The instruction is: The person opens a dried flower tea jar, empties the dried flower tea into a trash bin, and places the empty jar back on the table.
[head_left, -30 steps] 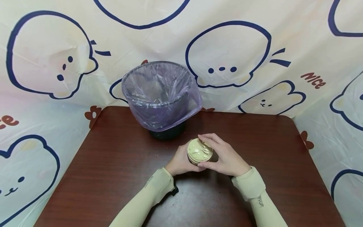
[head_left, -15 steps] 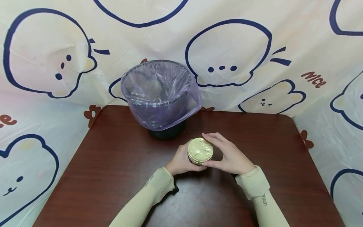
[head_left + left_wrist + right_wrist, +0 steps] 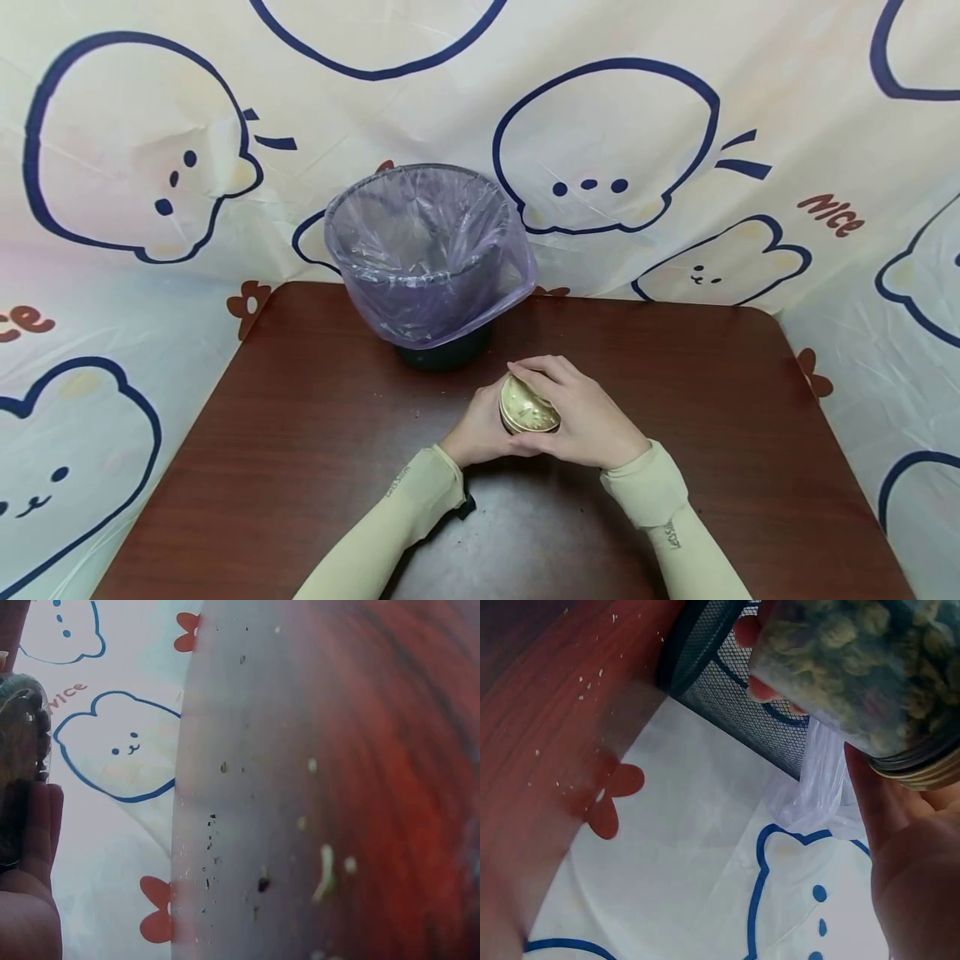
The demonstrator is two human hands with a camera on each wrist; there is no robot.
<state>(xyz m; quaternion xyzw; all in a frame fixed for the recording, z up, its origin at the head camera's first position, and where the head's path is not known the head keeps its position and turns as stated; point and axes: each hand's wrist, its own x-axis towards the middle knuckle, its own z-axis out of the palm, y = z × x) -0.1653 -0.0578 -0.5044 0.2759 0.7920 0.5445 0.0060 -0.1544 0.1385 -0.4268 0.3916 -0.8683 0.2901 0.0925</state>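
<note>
Gold lid (image 3: 528, 410) on jar (image 3: 862, 667) | right hand (image 3: 587, 410), spread wider half a second ago, now grips lid | left hand (image 3: 480, 427) grips jar | jar between hands, over bench (image 3: 315, 467) | apparently a renewed hold, jar unopened

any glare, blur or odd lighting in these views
Head: pale glare on the table, shine on the lid and bag, otherwise fairly clear; left wrist: milky haze across part of the table, blurred toward the right edge, jar mostly dark; right wrist: dim overall, jar's contents slightly soft.
</note>
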